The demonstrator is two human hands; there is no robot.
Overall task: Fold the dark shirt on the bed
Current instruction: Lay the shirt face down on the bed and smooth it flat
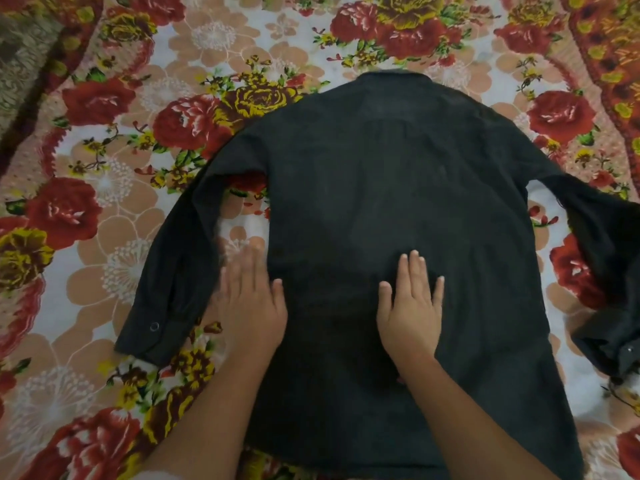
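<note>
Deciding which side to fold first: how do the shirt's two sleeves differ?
The left-side sleeve lies flat, its cuff spread out; the right-side sleeve is rumpled, its cuff bunched. The left-side sleeve is wholly in view; the right-side sleeve meets the picture's edge. Both are dark and long.

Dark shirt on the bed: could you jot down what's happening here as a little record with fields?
Shirt: dark long-sleeved shirt, spread flat, collar far from the person
Left hand: flat, fingers straight, at the shirt's left edge, blurred
Right hand: flat on the shirt's middle
Left-side sleeve: lies alongside the body, cuff shows a snap
Right-side sleeve: bunched at the picture's edge
Surface: floral bedsheet
Folds: none visible yet
</note>
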